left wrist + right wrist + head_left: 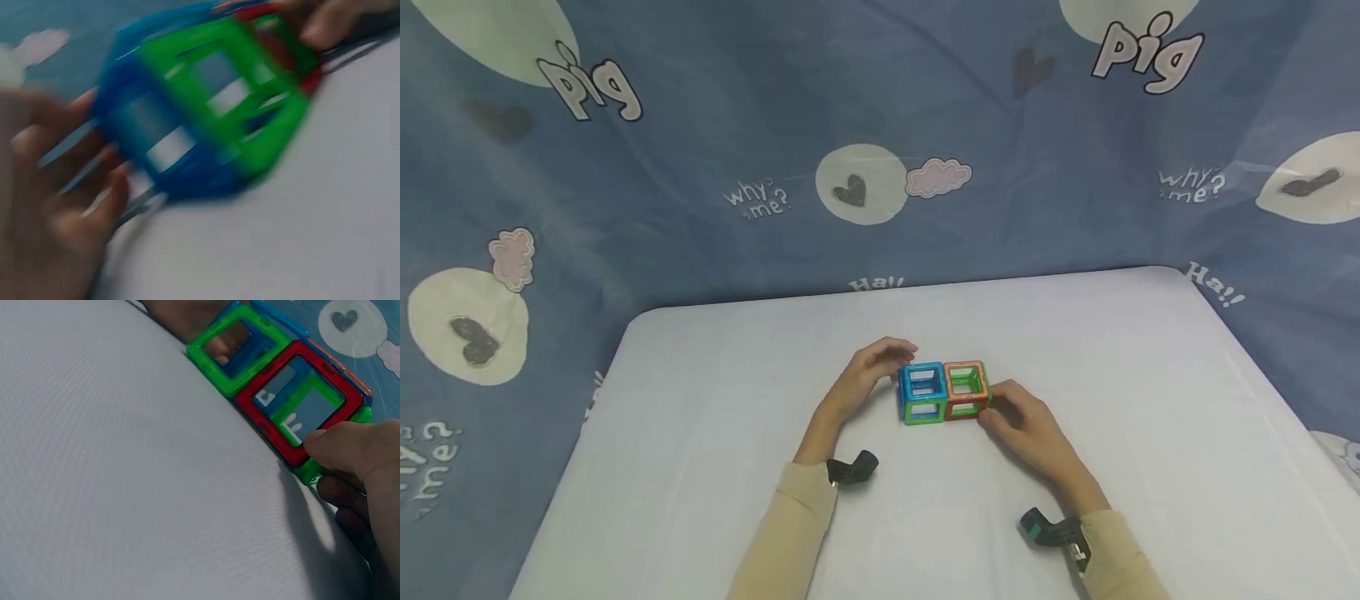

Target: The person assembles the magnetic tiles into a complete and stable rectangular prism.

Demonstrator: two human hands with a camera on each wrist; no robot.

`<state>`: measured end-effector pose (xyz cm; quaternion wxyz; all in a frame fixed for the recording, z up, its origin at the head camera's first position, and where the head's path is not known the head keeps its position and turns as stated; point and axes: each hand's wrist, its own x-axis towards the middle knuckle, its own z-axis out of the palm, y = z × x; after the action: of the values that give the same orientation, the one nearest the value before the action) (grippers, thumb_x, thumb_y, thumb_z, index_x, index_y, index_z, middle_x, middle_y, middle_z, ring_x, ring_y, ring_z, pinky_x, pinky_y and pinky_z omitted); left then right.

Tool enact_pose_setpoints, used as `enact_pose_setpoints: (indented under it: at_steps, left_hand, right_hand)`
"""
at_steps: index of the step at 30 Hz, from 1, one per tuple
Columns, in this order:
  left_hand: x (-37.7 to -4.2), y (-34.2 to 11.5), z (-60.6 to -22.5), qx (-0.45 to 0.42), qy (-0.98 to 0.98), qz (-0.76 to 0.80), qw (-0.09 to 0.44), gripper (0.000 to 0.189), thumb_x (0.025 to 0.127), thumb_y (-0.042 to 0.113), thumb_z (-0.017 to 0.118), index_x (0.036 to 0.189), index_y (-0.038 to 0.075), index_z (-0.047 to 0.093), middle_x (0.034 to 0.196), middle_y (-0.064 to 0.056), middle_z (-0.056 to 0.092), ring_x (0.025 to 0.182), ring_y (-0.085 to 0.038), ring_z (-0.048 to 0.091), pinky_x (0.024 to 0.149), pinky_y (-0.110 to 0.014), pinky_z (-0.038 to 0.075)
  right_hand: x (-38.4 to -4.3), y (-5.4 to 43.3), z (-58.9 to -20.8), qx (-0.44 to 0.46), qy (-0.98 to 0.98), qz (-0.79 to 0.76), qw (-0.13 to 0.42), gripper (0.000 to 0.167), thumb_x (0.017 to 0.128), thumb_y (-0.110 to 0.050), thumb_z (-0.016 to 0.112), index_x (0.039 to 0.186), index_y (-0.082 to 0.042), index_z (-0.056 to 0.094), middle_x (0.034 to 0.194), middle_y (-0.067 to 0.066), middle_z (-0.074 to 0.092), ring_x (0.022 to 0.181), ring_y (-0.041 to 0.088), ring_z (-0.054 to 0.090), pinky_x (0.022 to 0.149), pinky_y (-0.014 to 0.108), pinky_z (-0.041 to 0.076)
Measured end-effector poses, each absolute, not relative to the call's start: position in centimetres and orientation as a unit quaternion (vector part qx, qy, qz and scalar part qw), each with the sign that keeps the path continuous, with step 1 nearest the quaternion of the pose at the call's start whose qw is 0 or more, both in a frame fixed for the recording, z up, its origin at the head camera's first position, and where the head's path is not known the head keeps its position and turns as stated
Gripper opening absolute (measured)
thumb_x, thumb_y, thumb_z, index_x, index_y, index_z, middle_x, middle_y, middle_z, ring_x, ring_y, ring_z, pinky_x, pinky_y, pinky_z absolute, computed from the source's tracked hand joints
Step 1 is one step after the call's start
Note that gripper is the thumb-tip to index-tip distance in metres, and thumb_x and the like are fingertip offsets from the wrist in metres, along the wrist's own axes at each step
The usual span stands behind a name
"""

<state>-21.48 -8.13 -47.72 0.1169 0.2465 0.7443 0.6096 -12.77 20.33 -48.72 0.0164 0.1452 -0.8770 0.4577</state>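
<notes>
Two cubes of open-framed magnetic tiles stand joined side by side on the white table. The left cube has a blue top and side and a green front tile. On the right cube, the top tile is orange and the front tile red, with green at its right side. My left hand is beside the blue side, its fingers spread and loosely bent at that face. With thumb on the red tile and fingers behind at the green side, my right hand pinches the right cube's end.
The white tabletop spreads around the cubes. A blue printed cloth hangs behind the table and along its sides. Each wrist wears a dark camera mount, one on the left wrist and one on the right.
</notes>
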Motion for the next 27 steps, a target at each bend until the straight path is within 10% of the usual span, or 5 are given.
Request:
enact_pose_setpoints:
  at_steps: [5, 27]
  left_hand:
    - [-21.5, -10.0, -47.8, 0.281, 0.731, 0.591, 0.192, 0.036, 0.093, 0.015, 0.06, 0.128, 0.016, 0.056, 0.133, -0.003, 0.057, 0.126, -0.015, 0.052, 0.104, -0.028, 0.045]
    - [-21.3, -10.1, -46.8, 0.234, 0.748, 0.594, 0.182, 0.035, 0.088, 0.02, 0.067, 0.12, 0.008, 0.061, 0.115, -0.006, 0.064, 0.106, -0.017, 0.06, 0.092, -0.029, 0.051]
  right_hand:
    - [-12.5, 20.7, -48.7, 0.141, -0.881, 0.451, 0.018, 0.026, 0.088, -0.026, 0.067, 0.113, -0.024, 0.059, 0.114, -0.009, 0.062, 0.118, 0.015, 0.055, 0.106, 0.04, 0.042]
    - [-12.6, 20.1, -48.0, 0.149, -0.881, 0.448, 0.025, 0.027, 0.088, -0.021, 0.067, 0.114, -0.019, 0.06, 0.115, -0.004, 0.063, 0.117, 0.018, 0.055, 0.104, 0.028, 0.043]
